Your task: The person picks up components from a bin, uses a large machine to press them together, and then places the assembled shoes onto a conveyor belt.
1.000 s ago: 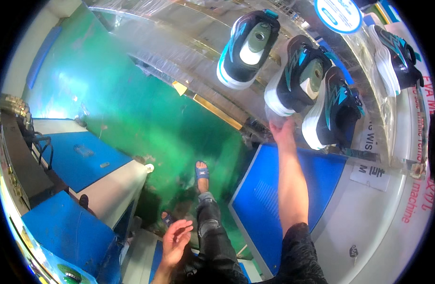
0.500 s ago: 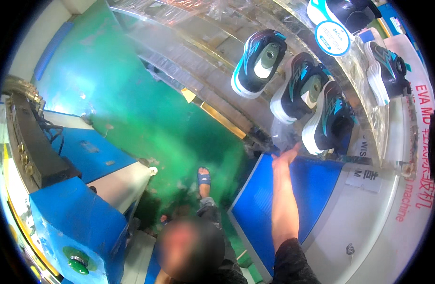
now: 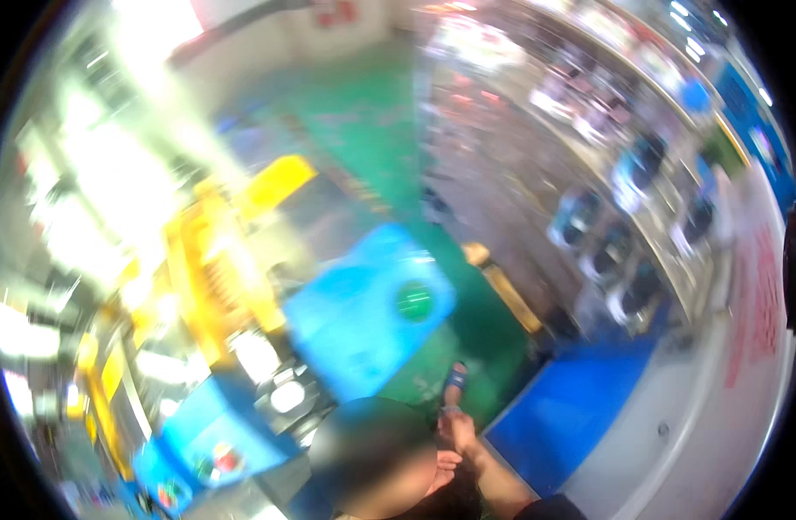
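Motion smears much of the head view. My right hand (image 3: 457, 428) is low in front of my body, close above my sandalled foot (image 3: 455, 379); its fingers are too blurred to read. Just below and left of it is my left hand (image 3: 445, 471), its fingers curled; whatever they may hold cannot be made out. A dark blurred round patch hides part of the left arm. Away from both hands, several black, white and blue sports shoes (image 3: 636, 290) stand on a plastic-covered rack (image 3: 511, 186) at the right.
Left of my hands stands a blue machine housing (image 3: 350, 325) with a green button (image 3: 414, 302). Yellow machine parts (image 3: 212, 269) lie further left. A blue and pale grey machine body (image 3: 580, 407) fills the lower right. Green floor (image 3: 363, 113) runs between machines and rack.
My right hand has left the rack's lower edge by the shoes and drawn back beside my left hand. The view has swung left, bringing the yellow machine in.
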`<act>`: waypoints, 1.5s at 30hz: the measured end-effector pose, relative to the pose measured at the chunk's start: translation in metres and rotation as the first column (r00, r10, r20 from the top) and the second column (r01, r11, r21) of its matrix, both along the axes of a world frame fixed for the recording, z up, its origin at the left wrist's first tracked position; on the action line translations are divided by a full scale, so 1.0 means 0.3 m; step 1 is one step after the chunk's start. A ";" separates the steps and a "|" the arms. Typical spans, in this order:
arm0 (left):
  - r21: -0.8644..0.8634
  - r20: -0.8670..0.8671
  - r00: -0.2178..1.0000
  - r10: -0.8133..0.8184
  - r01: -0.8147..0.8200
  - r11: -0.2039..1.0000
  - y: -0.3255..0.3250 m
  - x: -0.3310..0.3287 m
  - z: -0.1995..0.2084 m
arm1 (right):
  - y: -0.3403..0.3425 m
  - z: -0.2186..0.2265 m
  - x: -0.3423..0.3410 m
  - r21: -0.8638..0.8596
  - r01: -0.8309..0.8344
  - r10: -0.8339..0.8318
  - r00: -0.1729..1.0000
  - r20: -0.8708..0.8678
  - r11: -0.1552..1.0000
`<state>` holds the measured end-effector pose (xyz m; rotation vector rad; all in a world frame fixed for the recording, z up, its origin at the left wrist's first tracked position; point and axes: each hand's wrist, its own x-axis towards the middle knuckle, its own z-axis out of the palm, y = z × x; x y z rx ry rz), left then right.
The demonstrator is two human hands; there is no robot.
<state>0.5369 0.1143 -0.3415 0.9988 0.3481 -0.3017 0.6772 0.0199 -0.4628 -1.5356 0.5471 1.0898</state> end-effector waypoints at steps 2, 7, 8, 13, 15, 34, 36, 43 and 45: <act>0.285 0.200 0.971 -0.127 0.066 0.956 0.040 -0.080 0.052 | -0.034 -0.157 -0.144 -0.020 -0.557 0.532 0.782 0.323 0.830; 0.464 0.088 0.954 0.286 -0.294 0.836 0.139 -0.503 0.073 | 0.190 0.101 -0.317 -0.223 -0.918 0.850 0.184 0.493 0.328; 0.471 0.055 0.917 0.395 -0.373 0.800 0.150 -0.557 0.065 | 0.227 0.093 -0.307 -0.074 -0.961 0.870 0.206 0.448 0.266; 0.422 0.049 0.447 0.893 -0.820 0.388 0.026 -0.722 0.130 | 0.314 0.355 -0.430 0.000 -0.977 0.882 -0.191 0.431 -0.212; 0.080 0.035 0.213 0.977 -0.975 0.209 0.037 -0.706 0.431 | 0.343 0.240 -0.407 0.110 -0.936 0.863 -0.257 0.434 -0.334; -0.584 0.736 -0.672 0.084 -0.693 -0.423 -0.415 -1.697 1.324 | 0.243 0.641 -1.642 -0.063 -0.394 0.350 -0.870 0.346 -0.917; -0.598 0.739 -0.669 0.080 -0.706 -0.378 -0.447 -1.862 1.310 | 0.257 0.612 -1.702 -0.124 -0.409 0.321 -0.842 0.434 -0.904; -0.183 0.468 -0.859 0.205 -0.321 -0.929 -0.366 -2.351 0.832 | 0.439 0.588 -2.166 -0.153 -0.305 0.240 -0.910 0.339 -0.940; 0.664 0.465 -0.739 0.488 -0.074 -0.744 -0.403 -2.502 0.451 | 0.554 0.606 -2.481 -0.349 -0.295 0.090 -0.862 0.499 -0.890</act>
